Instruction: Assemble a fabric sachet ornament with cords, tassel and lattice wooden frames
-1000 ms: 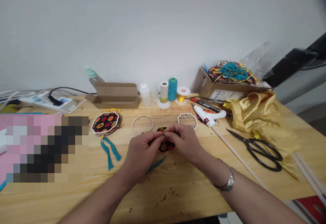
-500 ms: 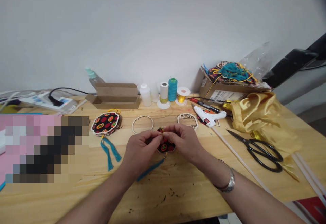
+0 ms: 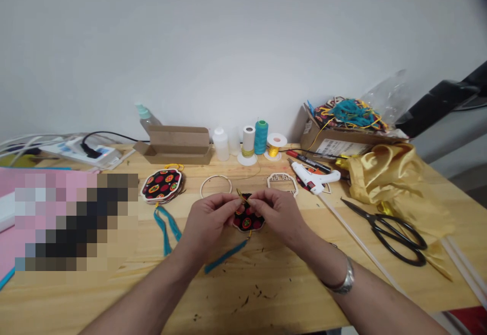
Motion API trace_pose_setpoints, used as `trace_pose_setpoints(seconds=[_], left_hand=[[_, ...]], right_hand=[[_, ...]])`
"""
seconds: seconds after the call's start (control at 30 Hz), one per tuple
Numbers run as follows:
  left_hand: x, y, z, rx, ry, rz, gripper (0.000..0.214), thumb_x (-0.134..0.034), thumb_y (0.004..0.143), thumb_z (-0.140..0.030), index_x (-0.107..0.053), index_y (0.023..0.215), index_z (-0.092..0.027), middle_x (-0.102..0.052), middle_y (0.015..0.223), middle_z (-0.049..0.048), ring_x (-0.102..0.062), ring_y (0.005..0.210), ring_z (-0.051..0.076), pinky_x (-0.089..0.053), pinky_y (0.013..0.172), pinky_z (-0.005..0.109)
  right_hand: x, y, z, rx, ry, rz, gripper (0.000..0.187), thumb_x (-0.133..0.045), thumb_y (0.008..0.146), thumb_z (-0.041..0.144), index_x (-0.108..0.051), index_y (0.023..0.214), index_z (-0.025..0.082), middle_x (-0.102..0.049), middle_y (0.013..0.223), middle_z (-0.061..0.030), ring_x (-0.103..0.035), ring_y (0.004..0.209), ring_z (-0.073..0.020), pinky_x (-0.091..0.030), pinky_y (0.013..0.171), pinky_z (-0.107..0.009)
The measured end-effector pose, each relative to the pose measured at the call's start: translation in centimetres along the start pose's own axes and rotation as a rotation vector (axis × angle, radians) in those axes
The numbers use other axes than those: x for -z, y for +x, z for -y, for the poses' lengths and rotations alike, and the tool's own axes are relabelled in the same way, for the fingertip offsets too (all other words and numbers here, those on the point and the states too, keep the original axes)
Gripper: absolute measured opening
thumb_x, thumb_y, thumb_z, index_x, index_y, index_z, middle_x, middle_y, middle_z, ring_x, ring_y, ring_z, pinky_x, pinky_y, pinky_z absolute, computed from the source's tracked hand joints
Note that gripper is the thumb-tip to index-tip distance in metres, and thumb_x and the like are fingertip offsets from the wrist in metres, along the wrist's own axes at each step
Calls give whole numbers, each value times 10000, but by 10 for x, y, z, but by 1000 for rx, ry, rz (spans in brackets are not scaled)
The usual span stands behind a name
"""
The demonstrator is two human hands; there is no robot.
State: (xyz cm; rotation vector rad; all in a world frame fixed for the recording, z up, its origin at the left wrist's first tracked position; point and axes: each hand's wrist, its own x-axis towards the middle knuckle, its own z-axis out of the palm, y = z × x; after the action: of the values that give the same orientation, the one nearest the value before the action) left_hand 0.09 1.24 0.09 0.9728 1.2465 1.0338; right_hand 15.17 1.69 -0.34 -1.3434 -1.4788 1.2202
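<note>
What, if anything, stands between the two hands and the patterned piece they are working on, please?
Nothing visible does: the left hand and right hand are at the black-and-red piece, both pinching the yellowish cord by its far edge.

We see a spray bottle (image 3: 147, 121) at ten o'clock, a power strip (image 3: 103, 156) at nine and gold cloth (image 3: 395, 182) at three.

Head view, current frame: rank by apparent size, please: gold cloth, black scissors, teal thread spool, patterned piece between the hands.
1. Gold cloth
2. Black scissors, by overall outline
3. Patterned piece, partly covered by the left hand and right hand
4. Teal thread spool
</note>
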Motion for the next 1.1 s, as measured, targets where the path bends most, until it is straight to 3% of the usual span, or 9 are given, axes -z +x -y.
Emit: trace_pose_setpoints(seconds=[0.2,0.33,0.6,0.7,0.93,1.1], left_hand=[[-2,0,-3,53,-70,2,145,-708,628,-277,-687,685,-145,-547,507,-36,-395,436,50,-266,395,167],[-2,-1,-4,72,-99,4,152,-715,619,-280,-689,680,-144,-573,531,-25,-392,430,47,-253,381,168],[-3,-1,-6,91,-135,-10,149,-738,591,-256,-698,672,-138,-552,480,-37,-380,412,34,-243,367,154],[-3,-1,-5,85,-131,-22,163,-743,587,-259,-702,680,-131,-552,481,-35,-382,415,35,-247,368,155],[-3,-1,-1,91,-148,-2,187,-738,596,-277,-699,698,-125,-578,523,-15,-395,429,43,-257,381,163],[-2,0,3,118,-220,30,130,-726,611,-223,-688,681,-120,-553,495,-20,-391,423,32,-234,374,144]], right_hand=[[0,0,0,21,-4,7,219,-500,803,290,-604,659,163,-572,589,11,-507,539,-97,-409,506,-207],[-2,-1,0,-26,93,74,146,-536,769,260,-640,735,163,-612,635,4,-532,539,-98,-430,504,-206],[-2,-2,-2,38,-17,-22,133,-540,776,255,-621,721,166,-624,649,-9,-550,579,-115,-438,541,-224],[-1,-5,0,147,-157,-64,127,-534,793,225,-632,728,178,-641,681,-13,-566,632,-125,-437,599,-238],[-2,-13,0,548,-510,-160,140,-488,846,176,-622,805,175,-631,766,-42,-541,748,-156,-406,686,-276],[-4,-16,-2,713,-690,-176,159,-465,868,177,-612,812,157,-608,756,-54,-505,733,-163,-385,683,-294]])
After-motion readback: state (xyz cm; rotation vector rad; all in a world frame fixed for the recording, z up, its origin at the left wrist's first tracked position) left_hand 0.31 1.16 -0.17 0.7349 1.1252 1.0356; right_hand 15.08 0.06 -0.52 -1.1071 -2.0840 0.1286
